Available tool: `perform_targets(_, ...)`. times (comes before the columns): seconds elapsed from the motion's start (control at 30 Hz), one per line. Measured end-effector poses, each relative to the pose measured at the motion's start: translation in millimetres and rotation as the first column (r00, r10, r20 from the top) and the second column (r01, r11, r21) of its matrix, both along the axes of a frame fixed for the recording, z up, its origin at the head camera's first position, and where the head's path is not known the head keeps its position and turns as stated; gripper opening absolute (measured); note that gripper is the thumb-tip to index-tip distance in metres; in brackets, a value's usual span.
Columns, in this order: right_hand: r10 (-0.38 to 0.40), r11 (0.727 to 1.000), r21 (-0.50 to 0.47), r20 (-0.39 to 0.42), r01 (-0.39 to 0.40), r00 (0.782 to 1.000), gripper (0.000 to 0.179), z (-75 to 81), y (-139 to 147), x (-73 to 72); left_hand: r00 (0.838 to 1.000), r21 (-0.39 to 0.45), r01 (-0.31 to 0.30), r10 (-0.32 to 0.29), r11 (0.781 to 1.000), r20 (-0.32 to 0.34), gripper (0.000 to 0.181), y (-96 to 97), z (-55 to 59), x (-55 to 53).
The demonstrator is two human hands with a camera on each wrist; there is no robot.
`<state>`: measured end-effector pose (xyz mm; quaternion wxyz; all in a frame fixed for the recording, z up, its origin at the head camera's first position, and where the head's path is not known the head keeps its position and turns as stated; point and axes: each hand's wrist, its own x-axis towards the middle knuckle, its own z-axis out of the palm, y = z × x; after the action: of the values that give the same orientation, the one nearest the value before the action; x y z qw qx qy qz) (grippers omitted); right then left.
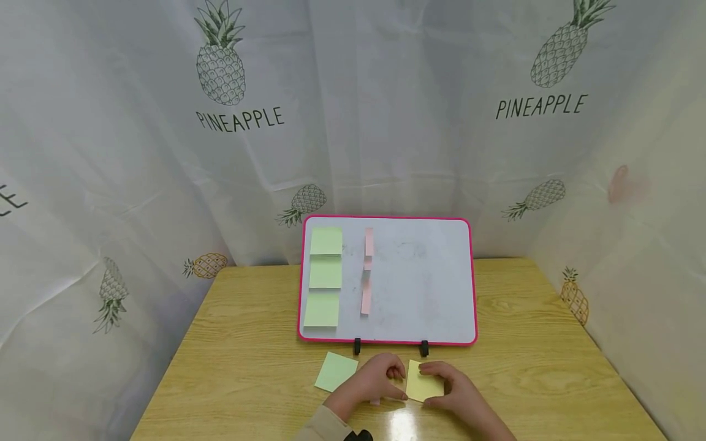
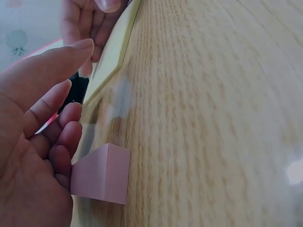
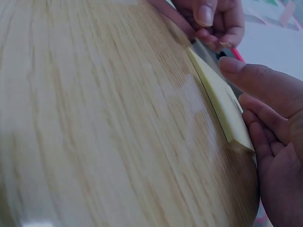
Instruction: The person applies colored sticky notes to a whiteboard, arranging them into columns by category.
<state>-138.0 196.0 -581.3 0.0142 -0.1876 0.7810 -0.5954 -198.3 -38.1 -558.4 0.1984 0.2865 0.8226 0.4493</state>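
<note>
A yellow sticky note pad [image 1: 423, 384] lies on the table in front of the whiteboard. My right hand [image 1: 460, 395] reaches over its right side, fingers on or just above the top sheet. In the right wrist view, the thumb [image 3: 258, 75] stands apart from the pad. My left hand [image 1: 377, 381] is at the pad's left edge with loosely bent fingers and nothing visible between them. Beside its palm, a pink sticky note pad [image 2: 106, 175] stands out in the left wrist view. A green sticky note pad [image 1: 335, 371] lies left of that hand.
The pink-framed whiteboard [image 1: 413, 282] leans behind, on black stand feet [image 1: 424, 348]. Green notes [image 1: 325, 272] run down its left side, with narrow pink notes [image 1: 368, 242] beside them. A pineapple-print curtain [image 1: 386, 122] surrounds the wooden table [image 1: 248, 343].
</note>
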Motion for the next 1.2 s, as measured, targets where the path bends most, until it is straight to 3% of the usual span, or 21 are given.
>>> perform_targets(0.1,0.011,0.998,0.059,-0.084,-0.006,0.996,0.055,-1.0,-5.4,-0.7,1.000,-0.005,0.006,-0.006,1.000,-0.021,0.033,0.5,-1.4,0.0)
perform_targets(0.17,0.012,0.996,0.094,-0.095,-0.003,0.995,0.055,-0.4,-8.7,-0.6,1.000,-0.011,0.004,-0.004,1.000,-0.028,0.033,0.6,-1.5,0.3)
perform_targets(0.47,0.037,0.990,0.141,-0.064,-0.028,0.997,0.056,1.2,-14.0,-0.9,0.999,-0.029,-0.012,0.011,0.999,-0.048,0.035,-1.0,0.3,2.6)
perform_targets(0.73,-0.002,0.981,0.193,-0.020,0.006,1.000,0.057,-1.3,-12.3,-2.4,0.994,-0.046,-0.032,0.027,0.998,-0.101,0.036,-3.2,-0.9,4.0)
perform_targets(0.9,0.006,0.987,0.163,-0.015,-0.003,1.000,0.061,-0.3,-9.9,-3.9,0.989,-0.066,-0.043,0.034,0.997,-0.141,0.037,-5.3,-0.6,5.2)
perform_targets(1.03,0.027,0.997,0.073,0.012,-0.028,1.000,0.059,1.0,-8.8,-4.5,0.983,-0.082,-0.048,0.033,0.995,-0.179,0.036,-6.0,0.2,6.2)
perform_targets(1.2,0.044,0.998,-0.041,0.064,-0.042,0.997,0.036,-1.5,-9.4,-5.0,0.964,-0.147,-0.050,0.009,0.988,-0.266,0.027,-4.3,-3.6,6.6)
